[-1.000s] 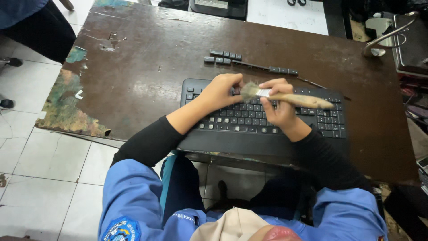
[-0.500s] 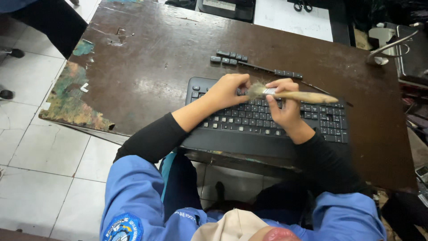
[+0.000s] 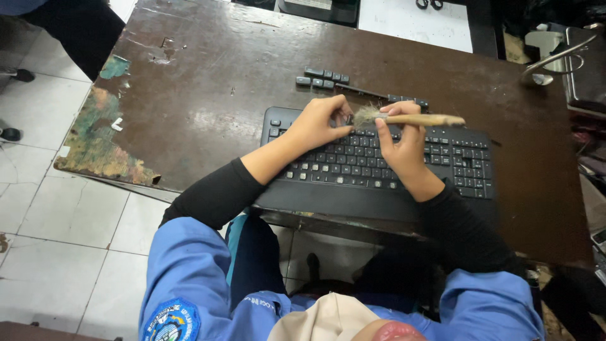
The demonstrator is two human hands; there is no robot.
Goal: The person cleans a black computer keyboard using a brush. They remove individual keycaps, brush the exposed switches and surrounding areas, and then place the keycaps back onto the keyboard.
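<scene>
Wooden-handled paintbrush (image 3: 410,119) lay pinched in the right hand (image 3: 401,148), its grip pressed together around the handle and the bristles over the top rows of the black keyboard (image 3: 379,167) on the brown tabletop (image 3: 208,95), while the left hand (image 3: 315,125) pinched a key beside the bristles, loose keycaps (image 3: 320,78) lying behind.

Left hand (image 3: 315,123) curled with fingertips pinched, right hand (image 3: 399,140) closed in a grip, both forearms angled inward
</scene>
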